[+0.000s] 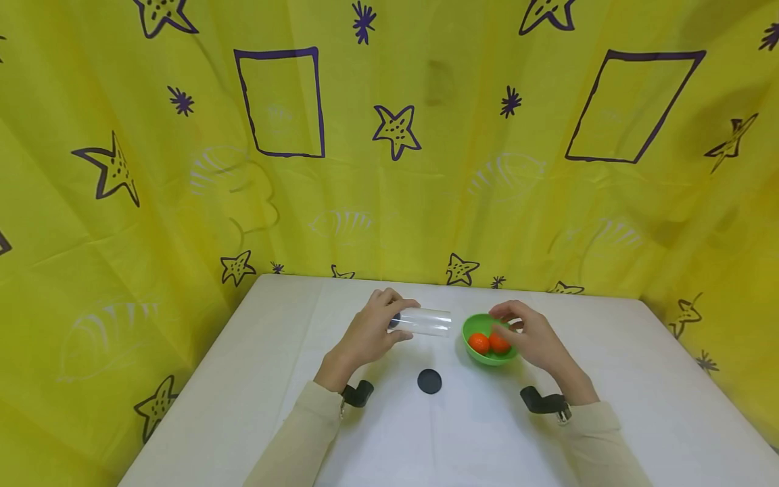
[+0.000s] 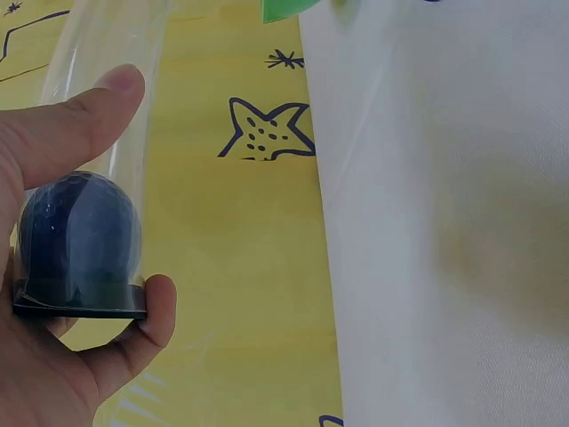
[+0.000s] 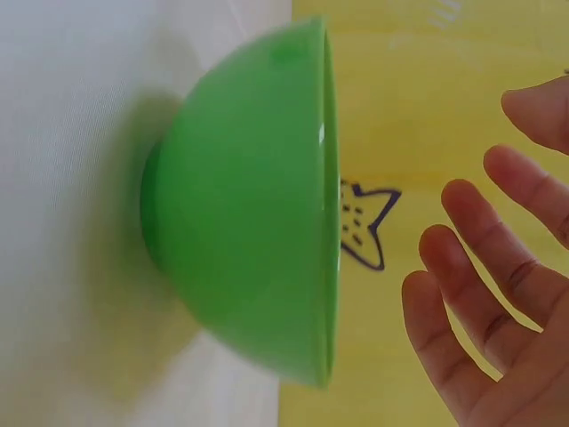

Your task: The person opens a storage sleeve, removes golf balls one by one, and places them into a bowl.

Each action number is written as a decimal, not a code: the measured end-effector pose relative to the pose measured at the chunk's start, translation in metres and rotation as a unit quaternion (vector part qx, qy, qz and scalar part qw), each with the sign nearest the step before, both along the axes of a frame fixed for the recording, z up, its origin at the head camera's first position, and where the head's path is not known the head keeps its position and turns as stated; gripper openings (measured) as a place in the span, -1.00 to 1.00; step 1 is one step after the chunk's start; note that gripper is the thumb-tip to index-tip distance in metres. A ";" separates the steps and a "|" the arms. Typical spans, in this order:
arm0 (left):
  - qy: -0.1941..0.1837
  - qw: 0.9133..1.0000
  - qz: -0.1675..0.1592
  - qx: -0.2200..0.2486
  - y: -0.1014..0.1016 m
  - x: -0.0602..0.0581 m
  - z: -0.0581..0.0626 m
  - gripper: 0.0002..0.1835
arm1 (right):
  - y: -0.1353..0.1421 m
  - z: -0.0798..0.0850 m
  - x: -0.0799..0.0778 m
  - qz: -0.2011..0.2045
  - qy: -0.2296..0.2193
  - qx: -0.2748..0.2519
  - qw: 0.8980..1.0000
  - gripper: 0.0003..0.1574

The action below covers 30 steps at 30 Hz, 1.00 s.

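Note:
My left hand (image 1: 371, 327) grips a clear plastic tube (image 1: 431, 322), held sideways over the table. A dark blue dimpled ball (image 2: 80, 231), like a golf ball, sits inside against the black end cap (image 2: 80, 301). The tube's other end points toward a green bowl (image 3: 249, 205). Two orange balls (image 1: 479, 343) lie in that bowl in the head view; the bowl's wall hides them in the right wrist view. Just above the bowl's right rim hovers my right hand (image 1: 532, 337), fingers loosely bent and apart, holding nothing.
On the white table (image 1: 365, 439), a flat black disc (image 1: 429, 381) lies in front of the tube and bowl. A yellow patterned curtain (image 1: 389, 203) hangs behind the table and along its sides.

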<state>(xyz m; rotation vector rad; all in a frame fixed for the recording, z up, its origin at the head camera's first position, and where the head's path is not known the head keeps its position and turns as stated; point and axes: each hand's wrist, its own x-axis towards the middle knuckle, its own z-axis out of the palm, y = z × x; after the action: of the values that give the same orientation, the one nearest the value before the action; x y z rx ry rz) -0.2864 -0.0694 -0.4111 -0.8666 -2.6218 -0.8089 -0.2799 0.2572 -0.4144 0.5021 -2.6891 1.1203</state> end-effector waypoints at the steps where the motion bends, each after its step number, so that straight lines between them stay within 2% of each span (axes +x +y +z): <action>1: 0.000 1.000 0.000 -0.001 0.000 0.000 0.000 -0.46 | -0.004 0.001 0.001 0.007 -0.001 -0.002 1.000 -0.67; 12: 0.003 1.000 0.001 -0.009 0.002 0.003 0.003 -0.47 | -0.041 -0.001 0.009 0.087 -0.026 -0.011 0.996 -0.55; 22: 0.009 1.000 -0.006 -0.008 0.002 0.003 0.004 -0.50 | -0.049 -0.006 0.010 0.089 -0.011 -0.013 0.996 -0.50; 30: -0.004 1.000 0.000 -0.009 0.002 0.003 0.005 -0.48 | -0.052 -0.006 0.010 0.088 -0.006 -0.014 0.996 -0.49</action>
<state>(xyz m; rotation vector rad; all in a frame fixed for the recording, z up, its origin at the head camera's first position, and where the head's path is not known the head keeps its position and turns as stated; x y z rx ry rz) -0.2835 -0.0671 -0.4064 -0.8710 -2.6402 -0.7910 -0.2704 0.2057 -0.4208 0.7434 -2.6788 1.2058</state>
